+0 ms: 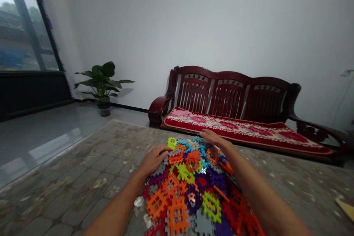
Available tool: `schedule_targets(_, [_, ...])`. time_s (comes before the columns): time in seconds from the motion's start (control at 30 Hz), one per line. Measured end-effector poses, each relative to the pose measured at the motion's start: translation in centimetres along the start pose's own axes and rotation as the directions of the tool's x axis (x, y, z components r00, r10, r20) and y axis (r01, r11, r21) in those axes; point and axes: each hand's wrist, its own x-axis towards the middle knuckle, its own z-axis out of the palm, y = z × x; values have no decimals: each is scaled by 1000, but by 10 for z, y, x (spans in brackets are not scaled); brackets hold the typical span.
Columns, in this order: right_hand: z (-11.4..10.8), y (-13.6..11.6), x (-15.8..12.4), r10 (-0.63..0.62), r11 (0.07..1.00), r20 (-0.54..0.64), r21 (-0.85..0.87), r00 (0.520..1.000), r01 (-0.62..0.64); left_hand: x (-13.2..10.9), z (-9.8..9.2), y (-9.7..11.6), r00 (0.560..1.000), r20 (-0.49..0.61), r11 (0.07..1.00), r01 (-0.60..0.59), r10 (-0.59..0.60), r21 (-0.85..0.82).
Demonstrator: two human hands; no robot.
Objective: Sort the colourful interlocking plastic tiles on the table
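A heap of notched plastic building pieces (178, 215) in orange, lime green, purple, red, grey and blue lies in front of me. Several pieces have window-like cut-outs. My left hand (155, 158) rests at the heap's left edge, fingers stretched out and touching grey and orange pieces. Across from it, my right hand (211, 136) reaches over the far right side of the heap, its fingers extended and seemingly flat. Part of the heap's right side is hidden by my right forearm. I see nothing held in either hand.
The pile sits on a patterned grey-brown cloth (107, 177). Beyond its far edge stands a dark wooden bench (199, 94) with a red floral cover (235, 127). A potted plant (103, 83) is at the left, and a yellowish flat item (345, 208) at the right edge.
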Motion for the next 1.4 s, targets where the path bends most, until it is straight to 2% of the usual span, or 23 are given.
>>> schedule_targets(0.1, [16,-4,13,4,999,74,-32,997,-1,-1,1,0,1000,-14,1000,15,-15,10])
schedule_targets(0.2, [23,-8,15,30,998,118,-65,993,-23,-1,1,1,1000,-12,1000,27,-27,9])
schedule_targets(0.43, [15,-13,0,89,995,123,-60,988,-82,0,-2,6,999,-2,999,32,-32,15])
schedule_targets(0.6, [13,-13,-9,85,995,119,39,989,-90,1,0,3,1000,4,1000,12,-12,16])
schedule_targets(0.8, [16,-14,-16,24,981,113,190,993,-45,1,1,0,1000,-10,1000,-5,6,2])
schedule_targets(1.0, [12,-15,-35,-58,948,-26,313,998,63,1,-1,1,1000,5,1000,-2,2,-5])
schedule_targets(1.13, [0,-15,-54,-141,878,-81,450,987,163,2,0,0,1000,9,1000,-22,22,-8])
schedule_targets(1.27, [-11,-17,-75,-199,819,-65,537,978,202,2,0,0,1000,2,1000,-8,8,-19])
schedule_targets(1.4, [-15,-20,-97,-214,785,2,596,977,171,1,-1,1,1000,-3,1000,15,-15,-18])
